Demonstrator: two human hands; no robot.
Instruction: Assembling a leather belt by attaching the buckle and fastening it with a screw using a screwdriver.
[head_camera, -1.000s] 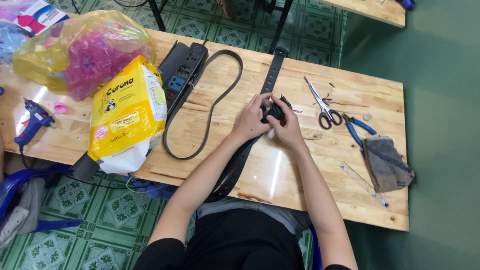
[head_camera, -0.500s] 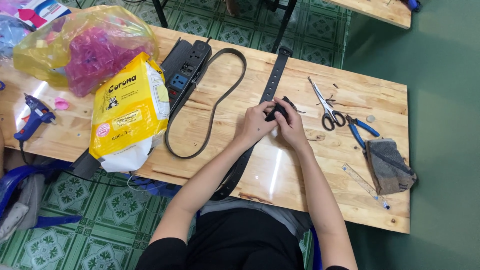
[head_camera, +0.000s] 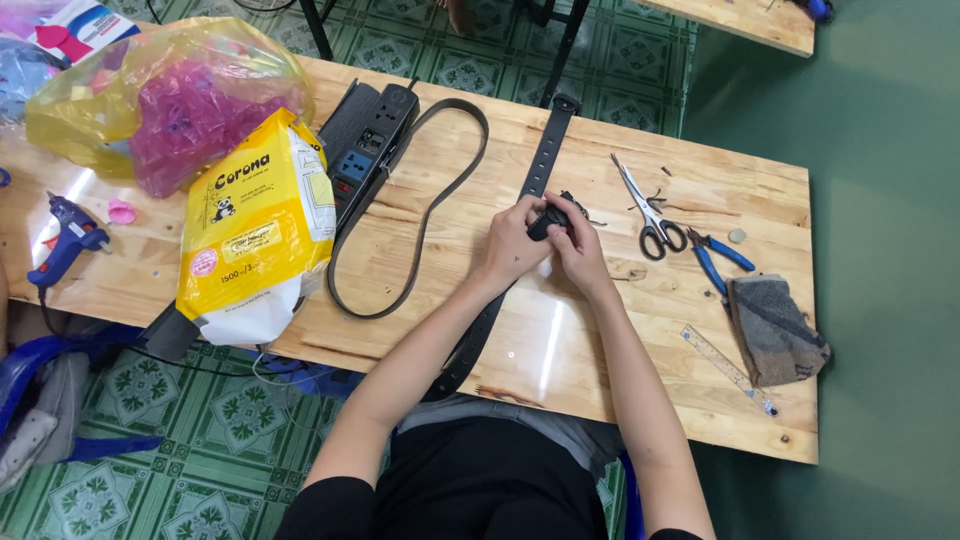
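Both hands meet over the middle of the surface (head_camera: 620, 330), closed together on a small black buckle (head_camera: 552, 218) that sits on a long black strap (head_camera: 545, 165). The left hand (head_camera: 512, 250) wraps the buckle from its own side with fingers curled over it; the right hand (head_camera: 578, 248) pinches it from the other side, thumb and fingertips narrow on the part. Held this way, the buckle seems steadied by one grip while the other works on it. The buckle lies between the two grips, mostly hidden by the fingers, so how the strap passes through it cannot be told.

The strap runs from the far edge of the surface, under the hands, and off the near edge toward the person's lap. Lying flat, it looks supported by the surface so that only the buckle end is lifted.

A second strap loop (head_camera: 420, 220) lies left of the hands, near a black power strip (head_camera: 365, 140) by the far edge. A yellow bag (head_camera: 255, 230) stands beside it toward the near left edge, with a clear sack (head_camera: 150, 100) of pink pieces at the far left corner and a blue glue gun (head_camera: 65, 240) at the left edge. Right of the hands, within reach, lie scissors (head_camera: 648, 205), blue pliers (head_camera: 718, 258), a grey cloth (head_camera: 775, 330) and a ruler (head_camera: 725, 365).
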